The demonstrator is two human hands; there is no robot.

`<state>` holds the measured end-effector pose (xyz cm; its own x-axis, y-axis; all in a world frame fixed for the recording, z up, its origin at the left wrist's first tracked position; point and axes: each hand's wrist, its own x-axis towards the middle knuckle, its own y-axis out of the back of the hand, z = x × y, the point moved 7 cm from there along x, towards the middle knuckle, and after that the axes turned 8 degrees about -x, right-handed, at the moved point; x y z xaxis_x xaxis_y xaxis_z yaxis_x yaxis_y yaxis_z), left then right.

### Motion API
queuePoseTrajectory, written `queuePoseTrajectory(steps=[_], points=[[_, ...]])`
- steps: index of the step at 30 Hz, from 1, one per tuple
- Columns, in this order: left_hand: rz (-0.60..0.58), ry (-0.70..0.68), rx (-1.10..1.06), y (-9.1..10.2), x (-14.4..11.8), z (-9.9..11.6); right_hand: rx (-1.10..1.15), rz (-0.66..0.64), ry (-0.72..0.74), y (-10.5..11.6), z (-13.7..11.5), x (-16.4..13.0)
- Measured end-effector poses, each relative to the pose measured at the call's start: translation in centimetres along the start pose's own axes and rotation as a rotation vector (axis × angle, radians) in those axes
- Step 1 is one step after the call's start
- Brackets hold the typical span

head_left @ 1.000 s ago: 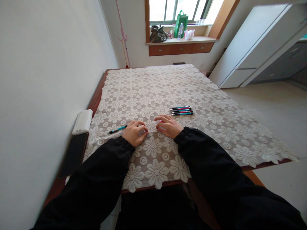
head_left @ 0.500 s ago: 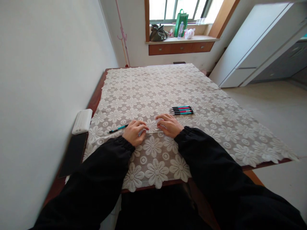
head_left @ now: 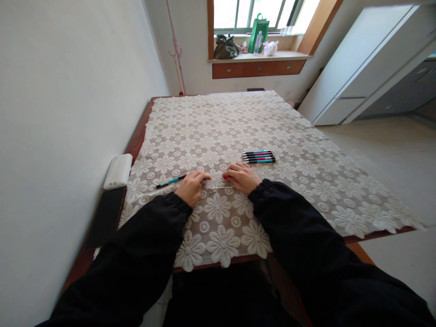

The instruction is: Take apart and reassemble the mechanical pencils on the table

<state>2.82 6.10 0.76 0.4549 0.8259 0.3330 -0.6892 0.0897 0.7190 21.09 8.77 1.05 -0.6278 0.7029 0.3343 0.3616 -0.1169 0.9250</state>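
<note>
My left hand (head_left: 191, 187) is closed near the front of the table, thumb and fingers pinched together. Something small and dark shows at its fingertips, too little to name. Opposite it, my right hand (head_left: 241, 177) pinches a small red piece (head_left: 226, 177), mostly covered by the fingers. A thin white stick (head_left: 220, 187) lies on the cloth between the hands, its right end running under my right hand. Left of my left hand lies a teal-and-black pen (head_left: 171, 181), its far end close to the knuckles. Beyond my right hand several teal, red and black pens (head_left: 259, 157) lie side by side.
A lace tablecloth (head_left: 218, 122) covers the table. At the left edge, by the wall, sit a white box-shaped device (head_left: 117, 171) and a dark flat panel (head_left: 106, 218). Bags and a bottle (head_left: 258, 43) stand on the windowsill; a white cabinet (head_left: 354, 68) is at right.
The fingers of both hands have closed from a looser curl into pinches. A red piece now shows in my right hand and a dark bit at my left fingertips. The pens stay put.
</note>
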Motion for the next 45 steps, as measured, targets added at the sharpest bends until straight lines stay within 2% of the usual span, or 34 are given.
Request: queuePoseTrajectory(steps=[5, 17, 27, 38, 45], points=[[-0.010, 0.011, 0.023, 0.1, 0.0, 0.0, 0.024, 0.005, 0.030, -0.1, -0.3, 0.0], [0.005, 0.111, 0.108, 0.4, -0.1, -0.1, -0.016, -0.024, -0.081, 0.2, 0.2, 0.0], [-0.024, 0.094, 0.107, 0.3, 0.0, 0.2, -0.016, -0.029, -0.065, -0.2, 0.2, 0.0], [-0.020, 0.082, 0.100, 0.2, 0.0, 0.1, 0.067, 0.049, 0.013, 1.1, -0.9, 0.1], [0.028, 0.128, 0.152, 0.7, -0.1, 0.1, -0.034, 0.045, -0.114, 0.7, 0.4, -0.1]])
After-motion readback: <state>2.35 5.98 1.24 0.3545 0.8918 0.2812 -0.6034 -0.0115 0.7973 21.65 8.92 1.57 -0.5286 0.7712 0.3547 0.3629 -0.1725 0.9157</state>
